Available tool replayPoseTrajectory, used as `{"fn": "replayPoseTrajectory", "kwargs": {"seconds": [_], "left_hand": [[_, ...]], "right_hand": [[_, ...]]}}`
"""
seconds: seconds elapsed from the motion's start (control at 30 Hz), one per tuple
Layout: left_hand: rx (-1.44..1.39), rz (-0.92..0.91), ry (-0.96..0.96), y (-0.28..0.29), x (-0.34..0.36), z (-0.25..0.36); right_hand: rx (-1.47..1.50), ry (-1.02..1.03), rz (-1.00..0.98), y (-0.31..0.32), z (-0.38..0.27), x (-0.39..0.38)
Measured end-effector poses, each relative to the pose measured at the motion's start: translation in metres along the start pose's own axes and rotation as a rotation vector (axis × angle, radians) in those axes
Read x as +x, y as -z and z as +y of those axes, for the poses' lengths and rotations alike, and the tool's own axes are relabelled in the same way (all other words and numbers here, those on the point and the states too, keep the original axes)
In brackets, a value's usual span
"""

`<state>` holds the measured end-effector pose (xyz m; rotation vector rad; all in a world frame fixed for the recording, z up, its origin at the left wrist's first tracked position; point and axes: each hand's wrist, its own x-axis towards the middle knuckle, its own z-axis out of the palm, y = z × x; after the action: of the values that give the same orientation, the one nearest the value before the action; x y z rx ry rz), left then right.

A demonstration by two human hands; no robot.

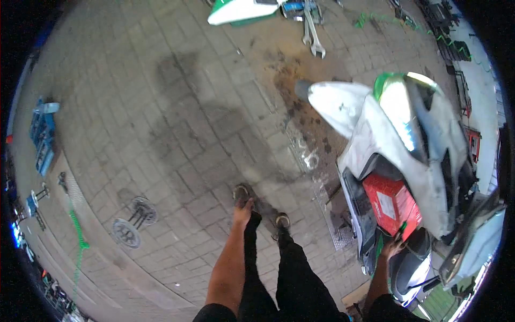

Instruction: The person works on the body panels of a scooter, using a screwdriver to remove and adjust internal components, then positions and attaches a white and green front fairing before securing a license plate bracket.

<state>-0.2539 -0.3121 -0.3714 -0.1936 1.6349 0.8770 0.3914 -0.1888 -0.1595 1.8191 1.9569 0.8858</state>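
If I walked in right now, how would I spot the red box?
Look right for the large white-and-green scooter. Set amid its bodywork, just beyond the person's right hand, sits the red box. Its bright red sides and pale label set it apart from the white and dark panels around it.

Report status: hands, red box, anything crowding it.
Right hand holds small dark-and-green item at red box. Left hand hangs apart from scooter. Box sits in scooter, white panel close alongside.
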Motion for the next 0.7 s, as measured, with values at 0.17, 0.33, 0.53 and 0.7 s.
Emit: {"fn": "replayPoseTrajectory", "kwargs": {"seconds": [0.17,0.33,0.53,0.7], "left_hand": [[-0.147,0.201,-0.095,0.187,-0.125,-0.027],[0.785,0.154,-0.048,0.365,-0.232,-0.080],[0.308,0.296,0.163,0.303,-0.242,0.114],[0.340,0.220,0.048,0.244,-0.235,0.272]], "right_hand": [[0.427,-0.501,-0.378,0.067,-0.078,-0.079],[1.198,-1.122,-1.185,0.242,-0.148,-0.030],[1.504,-0.904,-1.400,0.318,-0.205,0.031],[1.248,-0.244,-1.018,0.347,-0.344,0.129]]}}
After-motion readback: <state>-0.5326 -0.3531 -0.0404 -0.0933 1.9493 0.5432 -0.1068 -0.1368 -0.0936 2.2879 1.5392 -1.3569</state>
